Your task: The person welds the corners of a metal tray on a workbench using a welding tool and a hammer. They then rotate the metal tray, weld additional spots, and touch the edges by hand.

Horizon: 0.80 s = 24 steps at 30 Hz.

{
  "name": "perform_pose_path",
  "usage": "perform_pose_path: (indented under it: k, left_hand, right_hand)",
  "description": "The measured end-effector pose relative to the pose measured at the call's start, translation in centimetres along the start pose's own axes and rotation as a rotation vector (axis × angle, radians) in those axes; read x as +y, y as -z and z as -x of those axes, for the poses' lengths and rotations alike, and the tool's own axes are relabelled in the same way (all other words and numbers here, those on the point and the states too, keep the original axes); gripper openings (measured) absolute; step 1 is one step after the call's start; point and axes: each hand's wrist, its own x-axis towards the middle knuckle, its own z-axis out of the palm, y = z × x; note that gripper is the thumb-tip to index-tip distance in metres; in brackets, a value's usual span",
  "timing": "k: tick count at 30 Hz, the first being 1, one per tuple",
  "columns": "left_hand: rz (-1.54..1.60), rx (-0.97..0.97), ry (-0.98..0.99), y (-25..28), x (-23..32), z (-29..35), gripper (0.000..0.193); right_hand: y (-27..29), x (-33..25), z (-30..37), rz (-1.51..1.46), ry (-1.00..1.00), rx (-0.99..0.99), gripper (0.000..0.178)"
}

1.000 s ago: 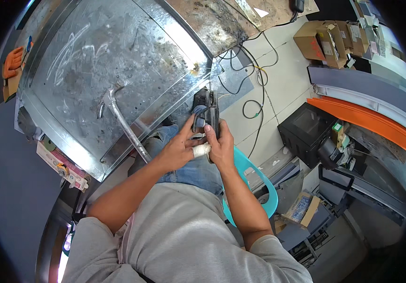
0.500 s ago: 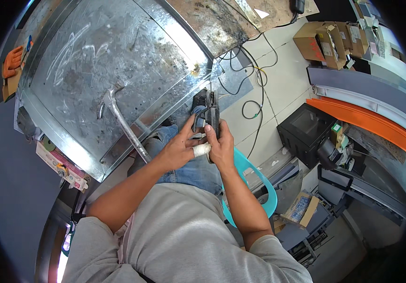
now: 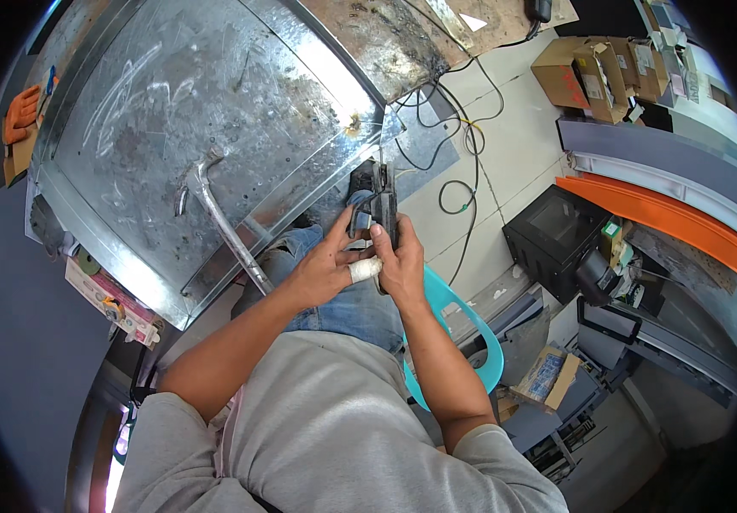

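The right hand [image 3: 403,261] holds a long, thin, dark tool [image 3: 389,214], just right of the big, shiny grey metal table [image 3: 146,103]. The left hand [image 3: 321,272] is at its left side; I can't tell if it grips. A silver metal hammer [image 3: 224,224] lies left.

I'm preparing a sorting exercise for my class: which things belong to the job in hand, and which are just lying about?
In hand:
- dark tool, gripped by the right hand, left hand at it

Apparently lying about:
- hammer
- orange glove
- cardboard boxes
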Motion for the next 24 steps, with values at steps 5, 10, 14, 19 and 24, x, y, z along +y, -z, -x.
perform_pose_path:
  k: [5, 10, 14, 19, 24]
  left_hand:
    - [0.03, -0.029, 0.01, 0.0, 0.0, 0.2, 0.1]
    - [0.036, -0.029, 0.044, -0.1, 0.6, 0.2, 0.1]
    - [0.014, 0.004, 0.017, -0.1, 0.2, 0.0, 0.102]
    - [-0.021, 0.013, 0.025, 0.0, -0.1, 0.1, 0.103]
    - [0.013, -0.022, 0.024, 0.1, -0.3, 0.2, 0.1]
  right_hand:
    - [0.1, 0.0, 0.1, 0.021, 0.013, 0.007, 0.031]
    - [0.0, -0.5, 0.1, 0.036, 0.007, 0.004, 0.03]
    - [0.0, -0.1, 0.0, 0.002, 0.002, 0.005, 0.031]
    - [0.1, 0.4, 0.0, -0.022, 0.0, 0.005, 0.029]
    - [0.2, 0.7, 0.0, 0.029, 0.017, 0.001, 0.03]
